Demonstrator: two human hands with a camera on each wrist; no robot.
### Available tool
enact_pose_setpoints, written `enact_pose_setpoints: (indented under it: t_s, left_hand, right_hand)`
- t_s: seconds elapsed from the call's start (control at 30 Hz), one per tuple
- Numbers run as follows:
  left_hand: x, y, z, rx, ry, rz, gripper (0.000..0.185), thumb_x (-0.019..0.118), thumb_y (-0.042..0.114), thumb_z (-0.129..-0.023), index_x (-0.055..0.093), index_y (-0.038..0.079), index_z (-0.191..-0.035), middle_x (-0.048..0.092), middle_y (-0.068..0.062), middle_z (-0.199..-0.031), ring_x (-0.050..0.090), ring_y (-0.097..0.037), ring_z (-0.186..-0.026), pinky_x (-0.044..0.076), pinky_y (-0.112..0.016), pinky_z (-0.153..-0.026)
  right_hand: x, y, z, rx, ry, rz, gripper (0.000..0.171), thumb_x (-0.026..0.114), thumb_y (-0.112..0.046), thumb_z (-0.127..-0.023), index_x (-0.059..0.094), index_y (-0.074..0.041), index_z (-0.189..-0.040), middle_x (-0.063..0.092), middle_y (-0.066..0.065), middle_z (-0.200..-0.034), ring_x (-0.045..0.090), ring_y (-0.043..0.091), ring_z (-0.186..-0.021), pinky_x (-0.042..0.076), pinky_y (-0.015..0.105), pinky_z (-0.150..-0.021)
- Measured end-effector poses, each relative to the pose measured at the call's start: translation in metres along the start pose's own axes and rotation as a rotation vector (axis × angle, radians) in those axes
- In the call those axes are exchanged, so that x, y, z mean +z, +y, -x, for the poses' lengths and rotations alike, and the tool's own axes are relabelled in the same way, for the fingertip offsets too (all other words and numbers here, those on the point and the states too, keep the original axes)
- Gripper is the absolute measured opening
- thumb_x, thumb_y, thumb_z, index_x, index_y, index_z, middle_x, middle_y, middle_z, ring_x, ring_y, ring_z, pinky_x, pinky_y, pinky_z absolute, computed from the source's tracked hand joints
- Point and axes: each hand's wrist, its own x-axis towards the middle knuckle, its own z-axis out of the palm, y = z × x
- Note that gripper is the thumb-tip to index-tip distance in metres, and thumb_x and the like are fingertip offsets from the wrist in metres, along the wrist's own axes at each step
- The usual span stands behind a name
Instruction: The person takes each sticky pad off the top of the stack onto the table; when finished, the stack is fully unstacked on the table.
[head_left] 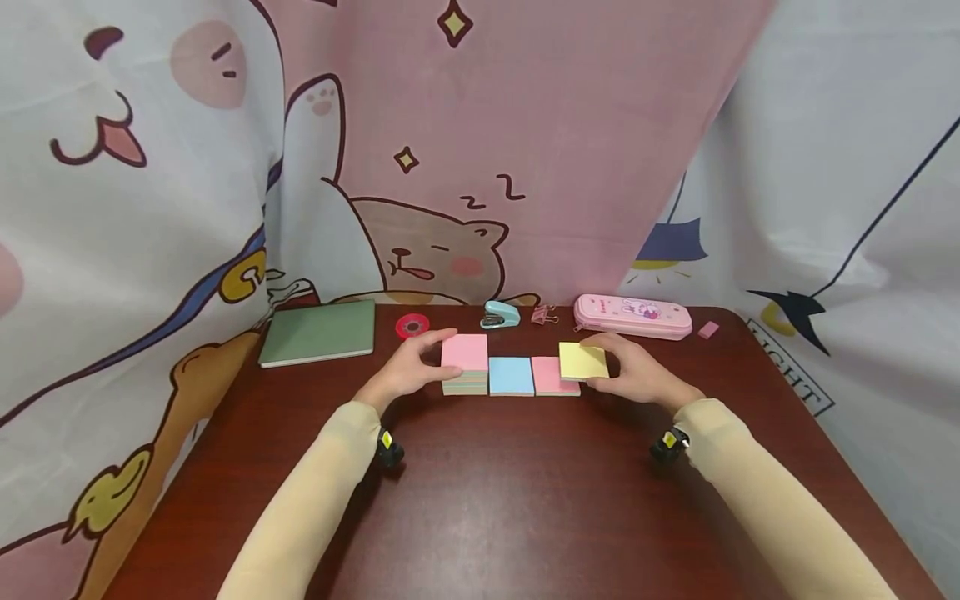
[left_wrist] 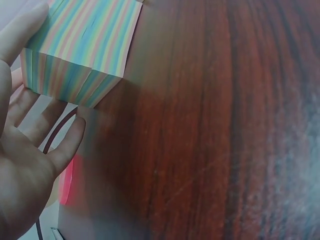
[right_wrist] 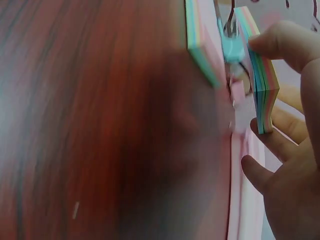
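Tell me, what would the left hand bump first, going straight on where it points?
The tall stack of sticky notes, right at the fingertips of the left hand that holds it. Past that, depth is unclear.

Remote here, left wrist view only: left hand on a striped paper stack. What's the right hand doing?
Observer: In the head view, the right hand grips a yellow-topped pad.
Operator: Copy. What's just right of the stack?
Observer: A blue-topped pad, lower than the stack.
Operator: Anything behind that one, toward the far edge?
Observer: Yes, a light-blue stapler.
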Motion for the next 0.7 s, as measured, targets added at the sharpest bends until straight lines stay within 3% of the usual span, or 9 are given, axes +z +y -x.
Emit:
enact_pose_setpoints:
  t_s: [0.4,0.7]
  left_hand:
    - [-0.002,0.001,0.0,-0.015,0.0,-0.003,0.079,0.09,0.035,-0.085,0.055,0.022,-0.154,0.058,-0.005,-0.15,0.055,-0.031,-0.136,0.055,-0.047,-0.106]
    - [-0.001,0.0,-0.001,-0.005,-0.009,0.007,0.081,0.09,0.035,-0.085,0.053,0.019,-0.156,0.057,-0.005,-0.152,0.053,-0.032,-0.139,0.053,-0.049,-0.108]
  right_hand:
    - [-0.008,0.032,0.032,0.116,-0.035,-0.015,0.069,0.085,-0.02,-0.084,0.056,-0.006,-0.145,0.06,0.016,-0.142,0.055,0.034,-0.126,0.041,0.064,-0.112]
    - [0.001,0.033,0.026,0.053,-0.069,-0.021,0.069,0.085,-0.017,-0.084,0.056,-0.005,-0.145,0.058,0.015,-0.145,0.053,0.036,-0.132,0.038,0.063,-0.114]
